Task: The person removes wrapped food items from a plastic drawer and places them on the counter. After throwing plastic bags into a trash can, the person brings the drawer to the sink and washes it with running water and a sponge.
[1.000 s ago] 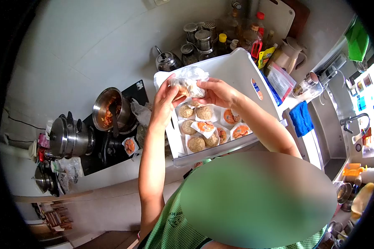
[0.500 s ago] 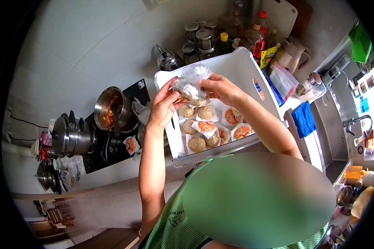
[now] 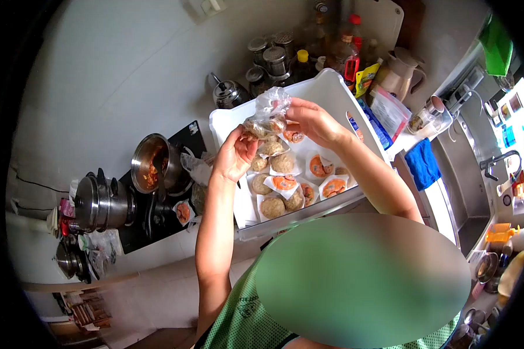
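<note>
A clear plastic bag [image 3: 272, 103] with roundish contents is up over the back of a white plastic drawer [image 3: 222, 123]. My left hand [image 3: 234, 158] pinches its lower left side between thumb and fingers. My right hand [image 3: 315, 122] grips the bag from the right, with some fingertips hidden behind the plastic. Below in the drawer lie several round tan balls [image 3: 282, 163] on white paper squares. Among them are several paper squares with orange printing [image 3: 320, 166]. What exactly the bag contains is hard to make out.
Left of the drawer, a steel pot [image 3: 155, 163] with reddish food and a utensil stands on a black cooktop [image 3: 138, 232]. A lidded steel pot [image 3: 93, 203] is farther left. Bottles [image 3: 346, 58] and a kettle [image 3: 229, 93] stand behind; a sink [image 3: 471, 198] is at right.
The view has shifted slightly. My left hand has moved lower on the bag, and more of the orange-printed paper and balls beneath it now shows.
</note>
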The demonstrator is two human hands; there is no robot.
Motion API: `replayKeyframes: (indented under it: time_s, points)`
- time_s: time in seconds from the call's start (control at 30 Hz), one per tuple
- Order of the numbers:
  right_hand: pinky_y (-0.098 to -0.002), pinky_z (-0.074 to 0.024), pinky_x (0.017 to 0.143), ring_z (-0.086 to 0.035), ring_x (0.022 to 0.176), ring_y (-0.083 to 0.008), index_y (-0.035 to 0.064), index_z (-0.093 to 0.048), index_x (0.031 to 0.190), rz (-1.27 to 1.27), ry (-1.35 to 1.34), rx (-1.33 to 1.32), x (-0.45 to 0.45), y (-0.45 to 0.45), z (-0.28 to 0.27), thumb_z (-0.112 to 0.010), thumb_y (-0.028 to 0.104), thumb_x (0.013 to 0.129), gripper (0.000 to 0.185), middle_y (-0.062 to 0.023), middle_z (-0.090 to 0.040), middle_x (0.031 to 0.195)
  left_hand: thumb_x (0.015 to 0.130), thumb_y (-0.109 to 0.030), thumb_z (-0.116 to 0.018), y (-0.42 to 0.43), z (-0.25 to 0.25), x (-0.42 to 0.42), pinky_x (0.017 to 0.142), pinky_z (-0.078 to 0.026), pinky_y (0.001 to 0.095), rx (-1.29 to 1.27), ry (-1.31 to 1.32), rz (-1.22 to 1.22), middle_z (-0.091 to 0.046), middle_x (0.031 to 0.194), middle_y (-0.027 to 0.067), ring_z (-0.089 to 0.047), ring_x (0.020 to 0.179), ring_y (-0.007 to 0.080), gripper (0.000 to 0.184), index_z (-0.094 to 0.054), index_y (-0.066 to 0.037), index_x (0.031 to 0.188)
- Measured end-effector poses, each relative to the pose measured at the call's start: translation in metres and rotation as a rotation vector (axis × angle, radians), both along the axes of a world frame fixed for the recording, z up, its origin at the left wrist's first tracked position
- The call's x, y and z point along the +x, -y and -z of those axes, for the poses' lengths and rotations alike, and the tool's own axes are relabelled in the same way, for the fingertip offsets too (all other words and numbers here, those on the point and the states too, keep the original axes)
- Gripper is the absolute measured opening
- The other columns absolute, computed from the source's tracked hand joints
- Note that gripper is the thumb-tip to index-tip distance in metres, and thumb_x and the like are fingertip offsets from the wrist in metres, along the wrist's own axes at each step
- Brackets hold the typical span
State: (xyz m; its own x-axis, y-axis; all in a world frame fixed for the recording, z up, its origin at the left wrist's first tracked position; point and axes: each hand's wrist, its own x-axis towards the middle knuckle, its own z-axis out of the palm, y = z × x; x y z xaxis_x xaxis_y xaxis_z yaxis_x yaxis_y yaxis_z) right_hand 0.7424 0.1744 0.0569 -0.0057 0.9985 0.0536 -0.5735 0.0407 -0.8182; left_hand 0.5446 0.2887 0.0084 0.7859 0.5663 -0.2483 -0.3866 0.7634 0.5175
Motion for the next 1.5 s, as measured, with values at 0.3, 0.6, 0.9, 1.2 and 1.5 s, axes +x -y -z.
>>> replayKeyframes:
  time_s: [0.3,0.6,0.9,1.2,1.5]
  points:
    - [-0.0306,-0.0412,0.088,-0.052,0.102,-0.0149,0.0057,-0.046,0.119,0.011,0.421,0.108,0.002,-0.004,-0.005,-0.06,0.031,0.084,0.046,-0.0069,-0.053,0.113,0.088,-0.035,-0.051,0.015,-0.018,0.012,0.067,-0.056,0.022,-0.025,0.006,0.0,-0.057,0.103,0.0147,-0.062,0.087,0.0234,0.041,-0.05,0.0,0.11]
    - [-0.0279,-0.0539,0.068,-0.062,0.076,-0.017,0.0048,-0.048,0.111,0.092,0.185,-0.129,0.001,-0.018,0.008,-0.051,0.041,0.087,0.044,-0.0079,-0.054,0.094,0.086,-0.053,-0.044,0.02,-0.025,-0.003,0.066,-0.054,0.0261,0.323,-0.287,0.141,-0.058,0.104,0.0146,-0.062,0.083,0.0195,0.059,-0.046,-0.003,0.117]
    - [-0.027,-0.0541,0.069,-0.063,0.078,-0.0182,0.0013,-0.047,0.112,-0.025,0.202,-0.249,-0.026,-0.025,0.002,-0.05,0.042,0.087,0.048,-0.0115,-0.056,0.098,0.083,-0.02,-0.06,0.029,-0.02,-0.027,0.067,-0.053,0.0255,0.499,-0.301,-0.111,-0.06,0.096,0.0062,-0.061,0.08,0.016,0.031,-0.05,-0.006,0.109]
    - [-0.0285,-0.0502,0.076,-0.062,0.084,-0.017,0.002,-0.052,0.106,-0.35,0.411,-0.212,-0.092,-0.059,-0.001,-0.047,0.038,0.09,0.04,-0.0115,-0.061,0.096,0.085,-0.021,-0.058,0.072,0.026,-0.176,0.069,-0.051,0.0271,0.283,-0.321,-0.615,-0.06,0.096,0.0061,-0.061,0.082,0.0152,0.028,-0.05,-0.009,0.109]
    - [-0.0272,-0.0504,0.074,-0.061,0.084,-0.0155,0.0033,-0.052,0.105,-0.313,0.433,-0.284,-0.122,-0.076,0.021,-0.051,0.028,0.089,0.03,-0.0105,-0.061,0.097,0.082,-0.03,-0.063,0.062,0.139,-0.315,0.072,-0.046,0.021,-0.084,-0.61,-1.061,-0.057,0.094,-0.0021,-0.055,0.084,0.0094,0.031,-0.052,-0.014,0.106]
